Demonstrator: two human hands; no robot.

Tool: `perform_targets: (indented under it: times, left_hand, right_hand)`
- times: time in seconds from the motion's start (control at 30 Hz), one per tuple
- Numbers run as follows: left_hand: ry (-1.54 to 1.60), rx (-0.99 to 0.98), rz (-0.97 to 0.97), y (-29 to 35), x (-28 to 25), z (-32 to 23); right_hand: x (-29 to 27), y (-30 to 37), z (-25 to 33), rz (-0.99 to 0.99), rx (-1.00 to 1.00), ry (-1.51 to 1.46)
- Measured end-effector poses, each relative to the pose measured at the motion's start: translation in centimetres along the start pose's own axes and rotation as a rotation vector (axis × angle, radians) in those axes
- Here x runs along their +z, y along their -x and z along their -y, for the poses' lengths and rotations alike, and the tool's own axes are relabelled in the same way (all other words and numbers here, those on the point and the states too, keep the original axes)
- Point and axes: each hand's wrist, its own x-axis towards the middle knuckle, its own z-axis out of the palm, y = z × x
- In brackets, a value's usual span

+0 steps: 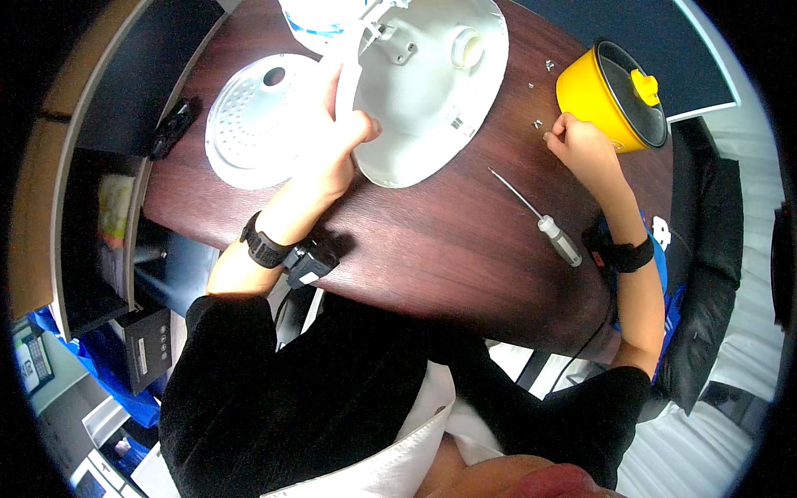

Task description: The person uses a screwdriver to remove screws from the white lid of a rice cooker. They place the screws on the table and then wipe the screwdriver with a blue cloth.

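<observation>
We clamp our left hand (334, 153) on the rim of the white housing (407, 124) at the table's far middle, thumb inside, likely to steady it with the hollow showing; our right hand (585, 149) curls beside the loose screws (537, 124), left of the yellow pot (585, 95), though we cannot tell whether its fingertips meet; the screwdriver (544, 217) lies nearer, handle our way, presumably for easy reach; the perforated disc (249, 116) rests left.
</observation>
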Motion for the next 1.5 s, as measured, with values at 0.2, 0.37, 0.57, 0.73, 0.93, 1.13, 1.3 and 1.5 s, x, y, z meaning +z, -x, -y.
perform_targets:
  times: [0.2,0.37,0.57,0.73,0.93,1.13,1.3,1.5]
  left_hand:
    - [0.018,0.015,-0.027,0.1,0.0,0.0]
    - [0.047,0.002,-0.007,0.1,0.0,0.0]
    - [-0.009,0.039,-0.005,-0.2,0.1,-0.2]
    - [-0.074,0.005,0.006,-0.1,0.1,-0.1]
    - [-0.165,-0.026,0.133,-0.6,-0.5,-0.4]
    - [0.085,-0.122,0.024,-1.3,0.6,-1.7]
    - [-0.005,-0.164,-0.038,-1.2,-0.3,-0.5]
    - [0.088,-0.204,-0.030,-0.8,0.2,-0.3]
  right_hand:
    - [-1.8,1.6,0.3,0.024,0.043,-0.031]
    - [-3.6,7.5,2.1,0.350,0.189,-0.187]
    - [-1.6,11.4,3.7,0.281,0.082,-0.223]
    - [-1.6,11.6,3.5,0.156,0.267,-0.732]
    - [-1.9,9.3,5.1,-0.034,0.457,-1.184]
    - [-1.5,8.2,6.5,-0.079,0.295,-0.989]
    - [-3.2,7.6,9.4,0.271,0.256,-1.462]
    - [-2.4,6.6,10.4,0.309,0.309,-1.717]
